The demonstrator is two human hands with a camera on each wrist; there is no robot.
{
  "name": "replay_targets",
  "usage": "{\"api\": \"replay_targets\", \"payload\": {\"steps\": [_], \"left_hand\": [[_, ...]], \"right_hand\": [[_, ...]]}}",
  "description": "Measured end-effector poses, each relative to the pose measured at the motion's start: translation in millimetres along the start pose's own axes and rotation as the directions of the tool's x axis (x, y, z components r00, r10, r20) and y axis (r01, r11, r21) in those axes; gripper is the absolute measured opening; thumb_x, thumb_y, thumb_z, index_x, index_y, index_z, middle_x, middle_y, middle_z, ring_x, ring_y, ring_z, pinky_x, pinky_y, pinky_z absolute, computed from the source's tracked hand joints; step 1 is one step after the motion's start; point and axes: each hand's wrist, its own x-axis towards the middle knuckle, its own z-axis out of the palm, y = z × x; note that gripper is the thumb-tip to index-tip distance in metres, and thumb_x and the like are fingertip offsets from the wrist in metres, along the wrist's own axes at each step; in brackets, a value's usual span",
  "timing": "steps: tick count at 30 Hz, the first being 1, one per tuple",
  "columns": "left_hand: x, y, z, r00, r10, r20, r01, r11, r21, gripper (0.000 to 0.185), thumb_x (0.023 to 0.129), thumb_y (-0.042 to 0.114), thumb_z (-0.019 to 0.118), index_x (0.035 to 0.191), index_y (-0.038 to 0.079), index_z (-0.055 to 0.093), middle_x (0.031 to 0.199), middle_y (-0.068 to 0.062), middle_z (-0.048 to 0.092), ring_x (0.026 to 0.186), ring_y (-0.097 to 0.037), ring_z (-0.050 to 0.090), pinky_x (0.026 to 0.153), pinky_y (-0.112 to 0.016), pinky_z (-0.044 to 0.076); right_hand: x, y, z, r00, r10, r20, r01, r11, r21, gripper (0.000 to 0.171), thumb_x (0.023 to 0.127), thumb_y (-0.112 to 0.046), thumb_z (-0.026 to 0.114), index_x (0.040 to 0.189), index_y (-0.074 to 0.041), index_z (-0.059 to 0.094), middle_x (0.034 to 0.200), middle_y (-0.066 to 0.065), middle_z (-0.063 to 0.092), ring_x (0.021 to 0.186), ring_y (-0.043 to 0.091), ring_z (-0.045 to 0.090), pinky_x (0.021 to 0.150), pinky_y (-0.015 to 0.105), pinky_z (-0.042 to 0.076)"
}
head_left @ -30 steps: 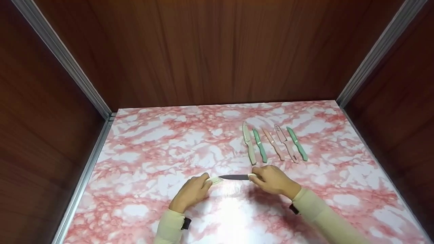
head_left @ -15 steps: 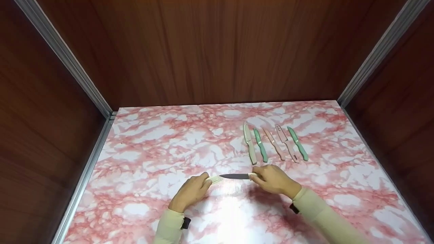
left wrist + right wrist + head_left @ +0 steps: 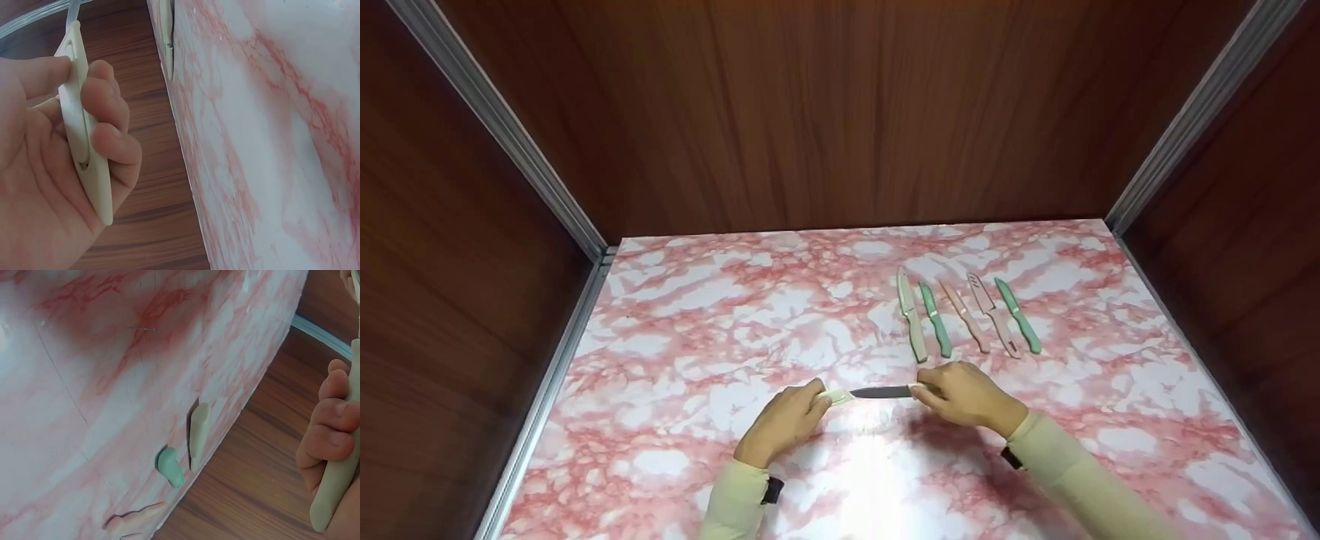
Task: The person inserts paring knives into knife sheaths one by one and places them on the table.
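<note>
My left hand grips a cream blade sheath, its thumb on one side and curled fingers on the other. Opposite it, my right hand holds a paring knife by its cream handle, fingers wrapped round it. The dark blade points left, and its tip meets the mouth of the sheath. Most of the blade shows between the hands; whether the very tip is inside is hard to tell. Both hands are held over the marbled table.
Beyond my right hand lie several knives in a row: a cream knife, a green knife, an orange-pink knife, a pink knife and another green knife. Brown wood-grain panels enclose the red-and-white table.
The sheath has shifted slightly right towards the knife, and a little less of the blade's tip shows. Both hands keep their grips. The knives in the row have not moved.
</note>
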Motion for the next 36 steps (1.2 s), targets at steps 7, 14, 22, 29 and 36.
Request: {"api": "replay_targets", "payload": {"steps": [7,14,22,29,36], "left_hand": [[1.0,2.1,1.6,1.000,0.008,0.027,-0.008,1.000,-0.010,0.018,0.100,0.024,0.044,0.084,0.015,0.047,0.060,0.009,0.036,0.047,-0.005,0.031,0.046,-0.021,0.029],[3.0,5.7,3.1,0.999,0.034,0.040,-0.035,0.999,0.007,0.017,0.100,0.025,0.047,0.087,0.014,0.051,0.062,0.009,0.037,0.049,-0.005,0.033,0.047,-0.020,0.030],[5.7,8.9,2.7,0.998,0.032,0.045,-0.035,0.997,0.070,0.016,0.099,0.027,0.048,0.088,0.016,0.052,0.062,0.010,0.039,0.049,-0.005,0.034,0.046,-0.022,0.030],[7.3,11.0,3.7,0.998,0.038,0.042,-0.042,0.995,0.095,0.016,0.098,0.027,0.048,0.087,0.017,0.053,0.062,0.010,0.039,0.049,-0.006,0.033,0.047,-0.022,0.030],[7.7,13.0,4.7,0.998,0.038,0.040,-0.041,0.995,0.091,0.017,0.099,0.027,0.048,0.086,0.017,0.052,0.062,0.011,0.039,0.050,-0.005,0.033,0.049,-0.022,0.030]], "right_hand": [[1.3,-1.8,-3.4,0.999,-0.036,-0.009,0.036,0.999,-0.013,0.035,0.096,-0.028,0.054,0.063,-0.025,0.043,0.054,-0.017,0.029,0.046,0.000,0.030,0.047,0.022,0.032],[2.6,-4.4,-4.3,0.999,-0.048,-0.016,0.049,0.999,0.011,0.033,0.094,-0.025,0.057,0.062,-0.025,0.049,0.055,-0.019,0.035,0.046,-0.001,0.033,0.046,0.020,0.032],[2.9,-3.5,-3.4,0.996,-0.083,-0.022,0.083,0.996,0.036,0.037,0.095,-0.026,0.056,0.060,-0.023,0.044,0.052,-0.017,0.028,0.045,-0.003,0.025,0.045,0.018,0.027],[3.5,-3.6,-2.1,0.995,-0.100,-0.007,0.100,0.993,0.062,0.041,0.095,-0.022,0.058,0.058,-0.024,0.038,0.052,-0.016,0.023,0.045,-0.004,0.019,0.045,0.017,0.023],[4.8,-5.3,-1.0,0.995,-0.104,0.013,0.103,0.993,0.066,0.041,0.097,-0.026,0.055,0.059,-0.024,0.039,0.053,-0.018,0.023,0.045,-0.005,0.019,0.046,0.016,0.023]]}}
